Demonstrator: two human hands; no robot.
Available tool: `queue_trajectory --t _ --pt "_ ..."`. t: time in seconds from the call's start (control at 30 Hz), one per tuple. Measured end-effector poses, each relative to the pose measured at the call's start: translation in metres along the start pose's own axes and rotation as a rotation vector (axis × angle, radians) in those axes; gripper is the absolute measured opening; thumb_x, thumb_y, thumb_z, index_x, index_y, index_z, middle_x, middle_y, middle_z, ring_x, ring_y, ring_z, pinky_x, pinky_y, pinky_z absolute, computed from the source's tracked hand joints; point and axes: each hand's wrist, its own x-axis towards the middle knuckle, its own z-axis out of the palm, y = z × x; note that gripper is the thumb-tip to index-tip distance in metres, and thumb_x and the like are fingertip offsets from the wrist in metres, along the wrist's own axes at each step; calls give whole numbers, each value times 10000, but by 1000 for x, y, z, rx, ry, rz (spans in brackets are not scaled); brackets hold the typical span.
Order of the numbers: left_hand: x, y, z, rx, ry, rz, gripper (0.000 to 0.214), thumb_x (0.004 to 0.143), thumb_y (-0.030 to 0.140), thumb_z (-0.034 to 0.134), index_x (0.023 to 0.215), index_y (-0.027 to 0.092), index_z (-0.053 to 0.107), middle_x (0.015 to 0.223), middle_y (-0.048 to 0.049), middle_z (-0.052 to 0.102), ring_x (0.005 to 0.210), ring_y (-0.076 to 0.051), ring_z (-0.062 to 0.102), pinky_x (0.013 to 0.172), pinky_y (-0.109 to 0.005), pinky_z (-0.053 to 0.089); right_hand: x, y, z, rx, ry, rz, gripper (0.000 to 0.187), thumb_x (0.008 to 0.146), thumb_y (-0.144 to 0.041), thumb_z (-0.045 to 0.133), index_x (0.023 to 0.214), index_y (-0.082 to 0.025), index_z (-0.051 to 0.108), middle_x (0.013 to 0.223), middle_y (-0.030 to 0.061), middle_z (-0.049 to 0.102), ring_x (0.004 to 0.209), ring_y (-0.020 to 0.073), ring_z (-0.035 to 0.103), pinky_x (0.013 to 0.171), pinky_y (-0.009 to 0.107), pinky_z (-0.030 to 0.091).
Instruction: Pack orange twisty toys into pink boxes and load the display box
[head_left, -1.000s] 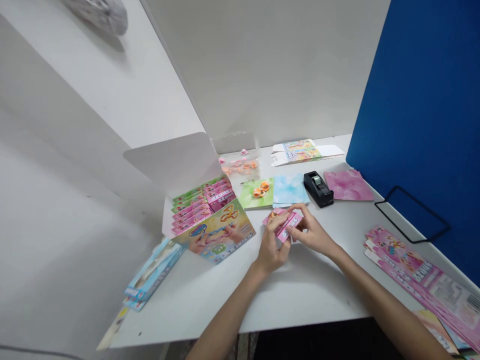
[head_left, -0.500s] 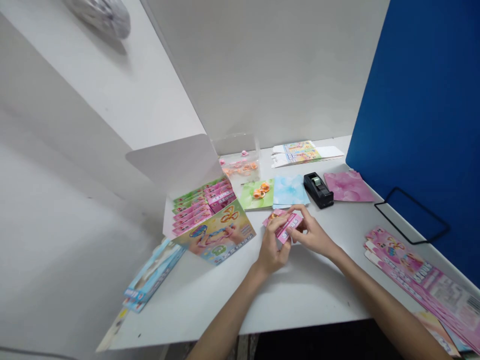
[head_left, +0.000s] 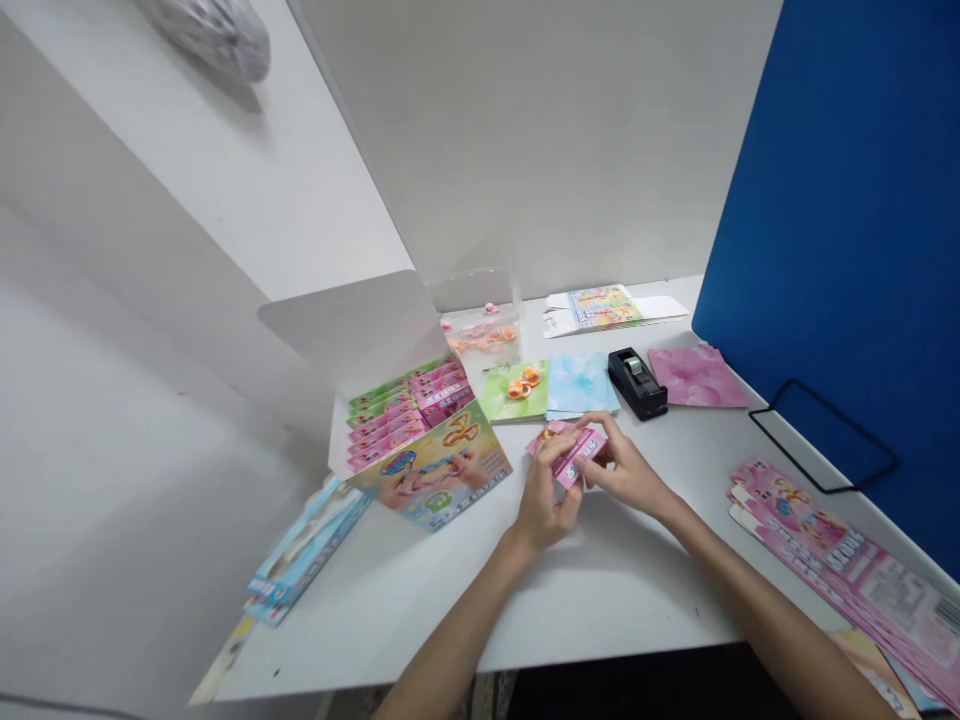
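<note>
Barely anything has shifted over the last moment: both hands sit in nearly the same pose. On the right of the long white table point(head_left: 600, 600) rises a deep blue upright panel point(head_left: 825, 200), while further left stands an open white cardboard display box point(head_left: 352, 330) filled with rows of pink and green packets point(head_left: 409, 405), its printed front flap point(head_left: 435, 465) leaning out. Off to the right lies a fanned stack of flat pink printed box blanks point(head_left: 840, 570). Nearer the middle are a black tape dispenser point(head_left: 637, 385), a pink marbled sheet point(head_left: 697, 376), a pale blue watercolour card point(head_left: 581, 387) and a green card point(head_left: 514, 392) bearing orange rings. The left hand point(head_left: 544, 490) and right hand point(head_left: 626, 475) meet just in front of the blue card, their fingers point(head_left: 600, 425) closed from both sides on a small pink printed card piece point(head_left: 571, 455), with an orange bit point(head_left: 550, 434) at its far end. Whether the piece touches the table, I cannot tell.
</note>
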Motion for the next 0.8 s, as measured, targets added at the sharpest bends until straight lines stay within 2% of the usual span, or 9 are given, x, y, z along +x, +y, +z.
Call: queue_trajectory --t 0.8 --pt "-3 -4 1 23 -14 -10 504 862 145 503 1350 211 398 1270 -132 565 1249 -271 527 1050 -524 423 0 0 0 3 -1 -1 362 864 -377 627 1133 -244 423 746 -39 595 591 122 572 563 248 467"
